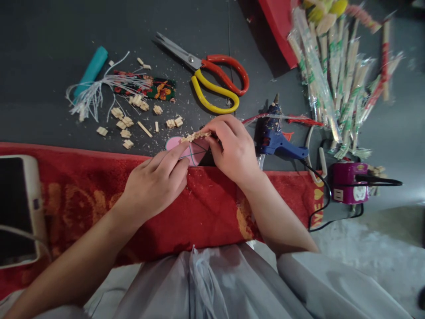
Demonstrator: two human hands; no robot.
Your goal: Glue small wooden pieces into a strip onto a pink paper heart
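Observation:
A pink oval piece with dark lines (196, 156) lies at the table's near edge, partly under my fingers. Along its upper edge runs a strip of small tan, wood-like bits (191, 136). My left hand (159, 177) is closed at the pink piece, its index finger laid against the strip's left end; the thumb is hidden. The right end of the strip is pinched between the thumb and fingers of my right hand (234, 148). Small bundles of cut wooden sticks (125, 122) and crumbs are scattered beyond my left hand.
Scissors with red and yellow handles (212, 82) lie ahead. A blue glue gun (277, 141) sits right of my right hand, near wrapped sticks (338, 79) and a purple box with a cable (350, 181). White threads (96, 95) and a tablet-like device (20, 208) are left.

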